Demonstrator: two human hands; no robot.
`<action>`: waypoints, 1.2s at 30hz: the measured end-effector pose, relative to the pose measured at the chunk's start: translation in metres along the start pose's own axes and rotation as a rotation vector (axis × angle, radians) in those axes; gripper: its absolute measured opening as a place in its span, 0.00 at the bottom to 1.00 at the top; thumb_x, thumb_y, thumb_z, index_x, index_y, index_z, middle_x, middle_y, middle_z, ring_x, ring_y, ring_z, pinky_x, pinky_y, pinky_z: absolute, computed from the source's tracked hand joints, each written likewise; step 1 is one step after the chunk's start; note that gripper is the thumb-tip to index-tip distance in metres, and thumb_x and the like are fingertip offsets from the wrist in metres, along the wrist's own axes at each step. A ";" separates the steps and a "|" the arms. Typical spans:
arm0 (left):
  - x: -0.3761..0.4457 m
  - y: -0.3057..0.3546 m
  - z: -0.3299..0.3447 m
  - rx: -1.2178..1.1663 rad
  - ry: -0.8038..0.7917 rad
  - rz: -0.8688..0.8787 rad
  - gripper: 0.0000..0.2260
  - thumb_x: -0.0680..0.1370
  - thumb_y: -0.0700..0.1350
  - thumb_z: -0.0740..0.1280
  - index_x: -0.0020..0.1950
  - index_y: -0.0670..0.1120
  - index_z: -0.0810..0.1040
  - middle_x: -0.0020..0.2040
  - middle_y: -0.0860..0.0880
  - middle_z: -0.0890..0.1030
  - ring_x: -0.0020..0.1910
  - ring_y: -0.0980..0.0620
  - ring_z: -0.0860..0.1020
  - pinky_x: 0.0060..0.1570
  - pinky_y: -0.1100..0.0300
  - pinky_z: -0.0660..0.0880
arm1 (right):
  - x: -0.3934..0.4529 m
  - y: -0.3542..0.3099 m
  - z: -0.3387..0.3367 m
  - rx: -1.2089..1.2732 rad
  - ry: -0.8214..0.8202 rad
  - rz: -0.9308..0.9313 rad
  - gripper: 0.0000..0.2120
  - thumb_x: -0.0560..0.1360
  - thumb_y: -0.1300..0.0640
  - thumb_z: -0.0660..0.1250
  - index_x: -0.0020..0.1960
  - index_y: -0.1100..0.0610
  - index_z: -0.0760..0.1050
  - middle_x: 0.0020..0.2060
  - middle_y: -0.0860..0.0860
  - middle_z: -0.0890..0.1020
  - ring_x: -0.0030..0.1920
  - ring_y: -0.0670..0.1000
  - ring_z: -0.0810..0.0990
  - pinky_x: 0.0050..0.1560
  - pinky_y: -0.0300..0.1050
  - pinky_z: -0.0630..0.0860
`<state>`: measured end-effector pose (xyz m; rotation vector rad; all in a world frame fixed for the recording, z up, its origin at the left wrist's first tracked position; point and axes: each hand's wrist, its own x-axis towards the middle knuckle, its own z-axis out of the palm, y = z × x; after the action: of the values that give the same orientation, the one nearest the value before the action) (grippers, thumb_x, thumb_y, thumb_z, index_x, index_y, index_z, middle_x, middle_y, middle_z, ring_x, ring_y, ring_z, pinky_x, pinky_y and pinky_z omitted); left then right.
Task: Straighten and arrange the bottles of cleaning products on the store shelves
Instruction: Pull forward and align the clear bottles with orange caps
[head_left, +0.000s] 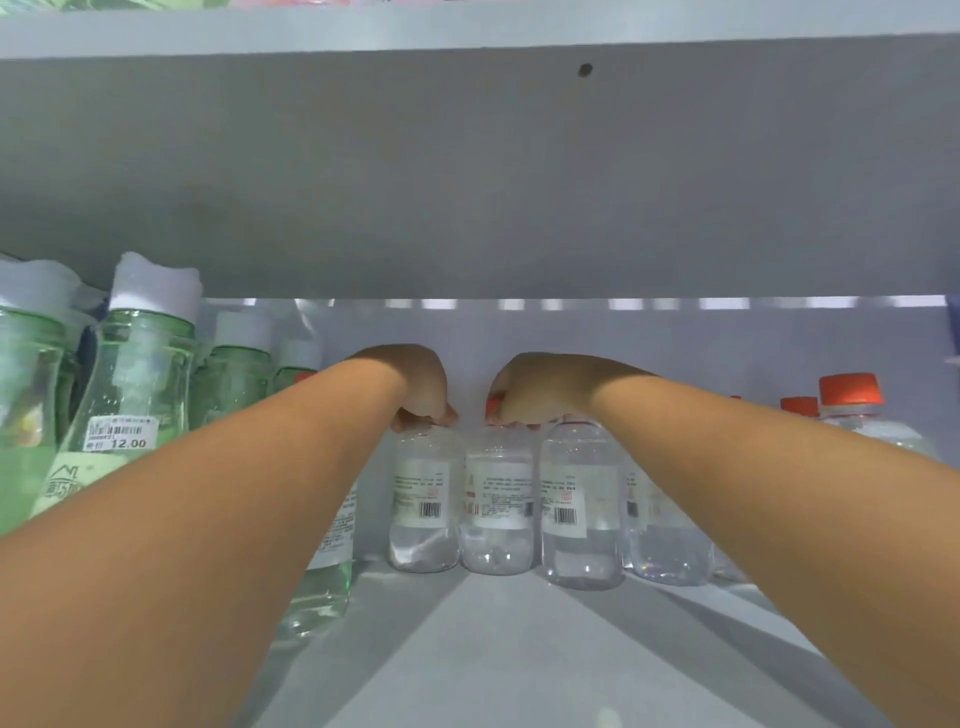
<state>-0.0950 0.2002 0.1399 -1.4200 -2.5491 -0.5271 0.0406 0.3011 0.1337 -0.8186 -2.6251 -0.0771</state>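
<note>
The person reaches both bare arms deep into the shelf (483, 649), under the grey board above (467, 171). The left hand (415, 387) grips from above the cap of a clear bottle (423, 506), its fingers curled down over the top, so the cap itself is hidden. Just right of this bottle, and touching it, stands the second clear bottle (497, 512); the right hand (524, 389) holds its orange cap in the same way, and only a bit of orange shows at the thumb side. Both bottles stand upright near the back of the shelf, with white labels and barcodes turned to the front. Right of the second bottle stands a taller clear bottle (581, 506), close beside it, and further right another clear one (670, 525), partly behind the right forearm. At the far right of the row are bottles with orange caps (850, 391). Left of the first clear bottle, well apart, stand green bottles with white caps (136, 374); one carries a price sticker reading 12.00 (120, 432).
</note>
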 end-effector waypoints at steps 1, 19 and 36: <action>0.001 -0.001 -0.001 -0.032 -0.022 -0.012 0.10 0.79 0.49 0.73 0.49 0.41 0.83 0.47 0.45 0.85 0.47 0.45 0.85 0.59 0.50 0.82 | 0.002 0.001 0.001 -0.006 0.033 0.000 0.18 0.79 0.45 0.66 0.45 0.61 0.81 0.36 0.54 0.79 0.35 0.55 0.76 0.48 0.49 0.79; 0.000 0.001 0.006 -0.117 -0.064 -0.080 0.10 0.80 0.43 0.68 0.59 0.39 0.80 0.57 0.42 0.82 0.55 0.42 0.84 0.58 0.49 0.82 | 0.003 0.001 0.009 -0.015 0.136 0.049 0.23 0.77 0.41 0.69 0.34 0.57 0.73 0.30 0.52 0.76 0.31 0.53 0.76 0.40 0.43 0.74; -0.012 0.006 0.005 -0.153 -0.093 -0.143 0.15 0.83 0.49 0.68 0.59 0.37 0.75 0.56 0.40 0.80 0.50 0.37 0.86 0.55 0.45 0.83 | -0.005 -0.001 0.004 0.060 0.063 -0.028 0.12 0.79 0.51 0.68 0.51 0.59 0.85 0.46 0.57 0.87 0.42 0.55 0.84 0.53 0.49 0.82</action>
<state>-0.0835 0.1957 0.1324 -1.3446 -2.7522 -0.7082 0.0424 0.2984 0.1285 -0.7473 -2.5670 -0.0304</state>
